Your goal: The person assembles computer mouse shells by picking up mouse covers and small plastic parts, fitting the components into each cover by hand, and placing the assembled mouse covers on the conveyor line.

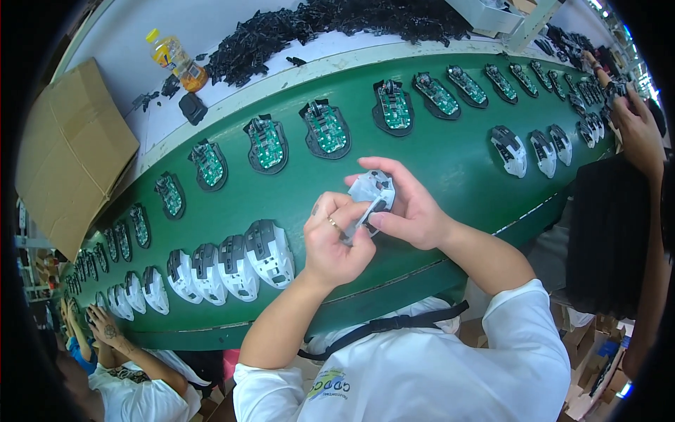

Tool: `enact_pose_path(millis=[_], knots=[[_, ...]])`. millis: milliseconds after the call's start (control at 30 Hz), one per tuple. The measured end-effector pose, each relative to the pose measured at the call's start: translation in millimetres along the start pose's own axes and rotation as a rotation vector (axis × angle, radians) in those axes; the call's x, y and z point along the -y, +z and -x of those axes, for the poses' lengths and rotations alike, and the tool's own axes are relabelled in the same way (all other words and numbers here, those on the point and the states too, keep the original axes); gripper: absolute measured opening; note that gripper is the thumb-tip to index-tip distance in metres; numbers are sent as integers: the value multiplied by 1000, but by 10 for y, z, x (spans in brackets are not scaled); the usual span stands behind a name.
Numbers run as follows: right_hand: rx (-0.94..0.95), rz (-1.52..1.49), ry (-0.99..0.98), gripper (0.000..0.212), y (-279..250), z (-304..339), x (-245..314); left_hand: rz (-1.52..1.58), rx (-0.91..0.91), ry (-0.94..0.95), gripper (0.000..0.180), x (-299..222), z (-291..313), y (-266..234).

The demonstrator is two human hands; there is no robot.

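Note:
In front of my chest both hands hold a white and black computer mouse top shell (373,187), tilted with what looks like its inner side partly showing. My right hand (415,211) wraps round it from the right, thumb on the dark part. From the left, my left hand (339,239), with a ring on one finger, is closed at the shell's near edge; its fingers hide part of it. Just left of my hands, a row of white and black mouse shells (270,254) lies on the green work surface (337,176).
Beyond my hands runs a line of mouse bases with green circuit boards (327,130). More shells (509,151) lie to the right. Black plastic parts (281,39), a drink bottle (176,60) and a cardboard sheet (74,151) are along the far side. Co-workers' hands (636,123) work at both ends.

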State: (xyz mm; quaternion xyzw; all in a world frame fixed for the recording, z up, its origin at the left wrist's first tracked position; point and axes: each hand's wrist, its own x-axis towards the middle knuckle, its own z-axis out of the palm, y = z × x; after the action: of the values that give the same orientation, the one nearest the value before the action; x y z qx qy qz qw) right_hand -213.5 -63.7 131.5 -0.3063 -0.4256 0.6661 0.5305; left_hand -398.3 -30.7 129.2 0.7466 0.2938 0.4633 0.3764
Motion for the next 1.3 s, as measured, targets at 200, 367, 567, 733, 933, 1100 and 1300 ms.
enact_pose_path(millis=[200,367,567,733,933,1100,1300], knots=[[-62,-6,24,70,58,-32,-38,4,-32,-44,36,10,21,11],[-125,-6,-6,63,105,-32,-113,-82,-38,19,39,-10,11,35],[-91,8,33,72,83,-24,-99,-9,45,-56,38,20,45,-57],[-69,-34,28,79,108,-4,-73,105,67,-75,45,45,29,-132],[-109,0,70,78,155,9,-31,-43,98,-2,41,-30,-9,-119],[-208,25,-7,69,188,-84,-36,-245,71,76,62,-259,-70,-120],[-22,366,326,57,142,-320,400,-723,12,12,98,-252,-62,-210]])
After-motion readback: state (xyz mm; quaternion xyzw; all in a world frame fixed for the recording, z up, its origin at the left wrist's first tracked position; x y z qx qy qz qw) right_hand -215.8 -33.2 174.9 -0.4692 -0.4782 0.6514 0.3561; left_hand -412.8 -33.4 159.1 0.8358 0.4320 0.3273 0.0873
